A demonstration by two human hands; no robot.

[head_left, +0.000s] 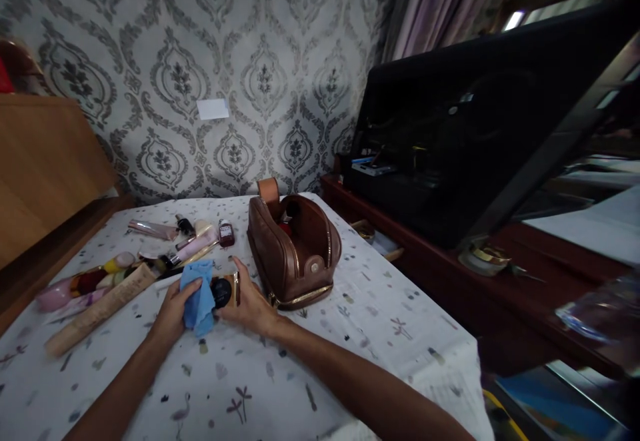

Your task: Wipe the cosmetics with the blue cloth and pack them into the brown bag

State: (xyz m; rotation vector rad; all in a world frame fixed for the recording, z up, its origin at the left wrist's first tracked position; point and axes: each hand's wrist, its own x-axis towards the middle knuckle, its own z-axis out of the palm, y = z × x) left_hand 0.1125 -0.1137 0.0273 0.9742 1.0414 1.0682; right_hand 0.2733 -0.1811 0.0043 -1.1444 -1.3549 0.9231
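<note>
The left hand (173, 307) held a blue cloth (199, 297), with its fingers curled around it. The right hand (250, 304) held a small black compact (221, 292) low over the tabletop (280, 387), with its fingers closed on the sides. The cloth was pressed against the compact, so the wiping looked to be going on and not done.

Just beside the right hand stood a brown leather bag (293, 247). Its zip was open and its top gaped wide. Something red showed inside, but the rest of the inside was too dark to see. It did not look full.

To the left, many little things lay loose on the tabletop: a long tan tube (100, 307), a pink tube (195, 246), a small dark red bottle (226, 233) and some pink and yellow bits. They were not in the bag. So it looked like most of the work was still left to do.
</note>
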